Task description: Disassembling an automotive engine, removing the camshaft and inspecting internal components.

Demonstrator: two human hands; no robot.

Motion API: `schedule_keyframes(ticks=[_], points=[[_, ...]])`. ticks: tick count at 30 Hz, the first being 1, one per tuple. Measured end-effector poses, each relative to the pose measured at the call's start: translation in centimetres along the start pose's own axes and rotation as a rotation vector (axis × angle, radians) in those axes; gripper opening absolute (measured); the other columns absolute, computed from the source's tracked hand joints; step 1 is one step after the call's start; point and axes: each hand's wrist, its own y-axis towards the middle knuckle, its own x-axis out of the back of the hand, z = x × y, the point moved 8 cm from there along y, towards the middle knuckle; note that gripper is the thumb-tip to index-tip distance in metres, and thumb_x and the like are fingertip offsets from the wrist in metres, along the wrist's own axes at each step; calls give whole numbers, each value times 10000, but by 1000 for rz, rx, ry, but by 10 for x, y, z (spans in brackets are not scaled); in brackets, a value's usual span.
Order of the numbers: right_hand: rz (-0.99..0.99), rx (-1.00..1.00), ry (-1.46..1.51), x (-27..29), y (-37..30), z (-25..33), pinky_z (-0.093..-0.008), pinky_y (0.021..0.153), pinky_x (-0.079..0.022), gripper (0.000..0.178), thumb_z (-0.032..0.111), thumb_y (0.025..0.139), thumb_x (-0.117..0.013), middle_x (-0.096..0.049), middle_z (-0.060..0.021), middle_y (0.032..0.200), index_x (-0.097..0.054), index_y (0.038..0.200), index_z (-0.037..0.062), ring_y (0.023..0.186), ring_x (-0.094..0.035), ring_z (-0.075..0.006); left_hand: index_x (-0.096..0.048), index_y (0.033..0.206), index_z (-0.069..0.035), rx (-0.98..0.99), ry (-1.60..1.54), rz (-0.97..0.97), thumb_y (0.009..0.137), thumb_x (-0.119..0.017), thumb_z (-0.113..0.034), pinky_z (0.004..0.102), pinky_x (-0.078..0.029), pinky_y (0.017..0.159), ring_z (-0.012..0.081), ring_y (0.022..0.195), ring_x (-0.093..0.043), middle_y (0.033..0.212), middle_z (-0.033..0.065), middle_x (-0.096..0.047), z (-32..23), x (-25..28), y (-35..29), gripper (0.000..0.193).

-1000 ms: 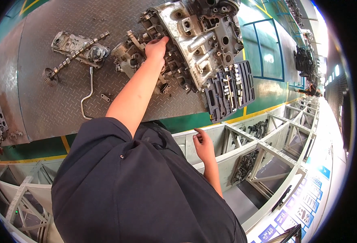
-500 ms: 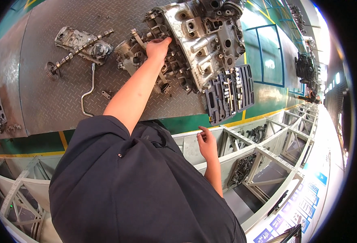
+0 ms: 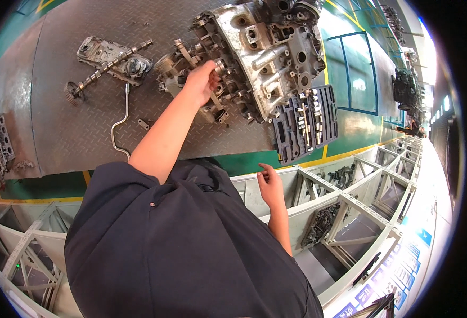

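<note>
My left hand is at the near-left side of a large engine block, its fingers curled. A small shiny round metal part shows at the fingertips; whether it is in the grip or fixed to the engine I cannot make out. Below and beside that hand lies a greasy metal engine part with protruding posts. Away from the bench, my right hand hangs over the frame in front, fingers loosely bent and apart, with nothing in it.
On the ribbed metal bench lie a camshaft, a valve cover and a bent speed-handle wrench. An opened socket set case sits at the bench's right edge. Pale metal framing runs along the near side.
My left hand has drawn back a little from the engine, down and to the left, and its fingers curl more. My right hand stays almost where it was.
</note>
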Motion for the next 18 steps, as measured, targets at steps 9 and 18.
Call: schedule_keyframes(ticks=[9, 18], points=[[11, -16, -67, 8, 18, -28, -297, 684, -484, 277, 91, 916, -593, -594, -76, 805, -600, 1190, 47, 711, -569, -156, -545, 1198, 1, 220, 319, 161, 810, -615, -53, 288, -468, 757, 151, 877, -536, 1015, 64, -547, 70, 172, -121, 397], [128, 11, -200, -16, 25, -3, -306, 695, -485, 287, 86, 908, -593, -608, -100, 824, -595, 1191, 43, 719, -579, -182, -504, 1066, 1, -167, 979, -241, 706, -685, -77, 311, -432, 782, 169, 843, -492, 906, 70, -518, 82, 322, -97, 411]])
